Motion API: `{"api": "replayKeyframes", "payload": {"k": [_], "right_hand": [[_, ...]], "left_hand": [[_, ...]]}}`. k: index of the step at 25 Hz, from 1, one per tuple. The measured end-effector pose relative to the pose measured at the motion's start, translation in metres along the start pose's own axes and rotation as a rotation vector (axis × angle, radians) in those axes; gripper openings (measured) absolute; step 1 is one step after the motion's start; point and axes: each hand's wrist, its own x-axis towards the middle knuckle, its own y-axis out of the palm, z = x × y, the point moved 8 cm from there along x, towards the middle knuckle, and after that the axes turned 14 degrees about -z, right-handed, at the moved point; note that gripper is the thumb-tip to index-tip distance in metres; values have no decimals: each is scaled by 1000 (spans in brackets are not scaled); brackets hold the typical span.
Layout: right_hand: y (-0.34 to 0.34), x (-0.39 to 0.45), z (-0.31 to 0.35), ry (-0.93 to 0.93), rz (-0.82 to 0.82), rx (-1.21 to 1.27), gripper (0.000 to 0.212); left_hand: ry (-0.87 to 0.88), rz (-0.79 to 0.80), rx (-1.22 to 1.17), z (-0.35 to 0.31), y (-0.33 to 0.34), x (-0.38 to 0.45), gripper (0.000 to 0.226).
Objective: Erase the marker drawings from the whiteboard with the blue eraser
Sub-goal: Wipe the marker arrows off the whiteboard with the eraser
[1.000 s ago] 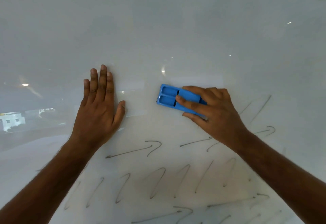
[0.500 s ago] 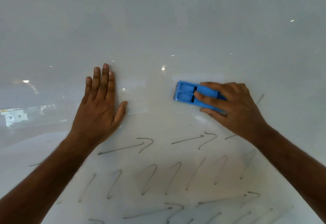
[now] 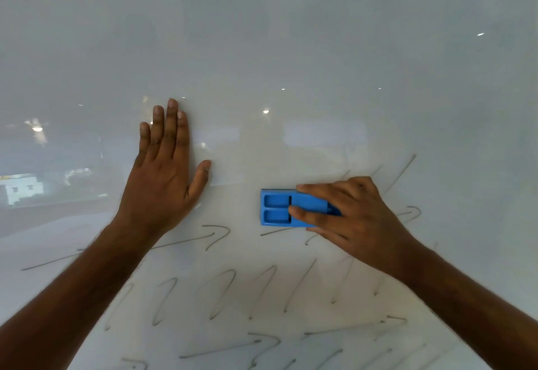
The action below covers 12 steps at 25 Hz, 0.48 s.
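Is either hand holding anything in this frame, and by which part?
The right hand grips the blue eraser by its right end, fingers curled over the back. The left hand holds nothing; it lies flat on the whiteboard.

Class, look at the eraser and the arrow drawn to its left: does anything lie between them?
Nothing visible does. The blue eraser, gripped by the right hand, has bare whiteboard between it and the arrow; the left hand rests higher up.

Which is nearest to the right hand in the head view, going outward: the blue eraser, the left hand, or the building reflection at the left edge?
From the right hand:
1. Blue eraser, gripped under its fingers.
2. Left hand, flat on the whiteboard, to the eraser's left.
3. Building reflection, at the far left edge.
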Motion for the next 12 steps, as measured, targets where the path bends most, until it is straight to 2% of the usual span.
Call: {"api": "replayKeyframes", "payload": {"k": [3,7,10,12], "right_hand": [[-11,-5,-29,17,8,-68,46],[-29,17,-81,267,-122,-101,45],[-21,31,-73,327,-180,-53,45],[-13,24,-49,246,-159,-33,44]], "left_hand": [[-11,4,-3,-3,0,-2,84],[-76,36,-1,-10,1,-4,87],[-78,59,-2,-29,7,-2,89],[-69,52,-9,-41,11,0,90]]}}
